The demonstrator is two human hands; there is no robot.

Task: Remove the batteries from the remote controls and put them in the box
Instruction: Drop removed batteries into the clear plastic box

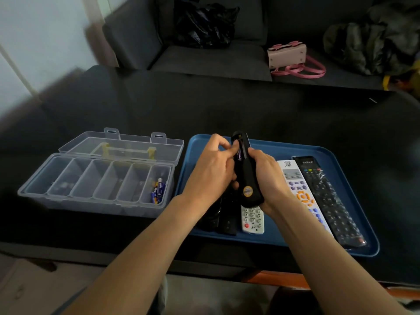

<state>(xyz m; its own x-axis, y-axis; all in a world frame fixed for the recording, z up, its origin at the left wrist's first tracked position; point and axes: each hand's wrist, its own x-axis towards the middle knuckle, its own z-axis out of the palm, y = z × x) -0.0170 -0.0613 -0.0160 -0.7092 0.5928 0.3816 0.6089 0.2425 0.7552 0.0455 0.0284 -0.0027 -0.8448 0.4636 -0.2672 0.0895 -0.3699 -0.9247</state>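
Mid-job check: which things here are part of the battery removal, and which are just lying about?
Job:
black remote, gripped by right hand, left hand picking at its battery
clear box, loose batteries in rightmost compartment
blue tray with other remotes

Lying about:
pink handbag
black bag
sofa

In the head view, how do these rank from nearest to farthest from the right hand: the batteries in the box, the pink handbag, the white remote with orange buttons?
From the right hand:
1. White remote with orange buttons, directly beside it on the blue tray.
2. Batteries, to the left, in the clear box's rightmost compartment.
3. Pink handbag, far behind on the sofa.
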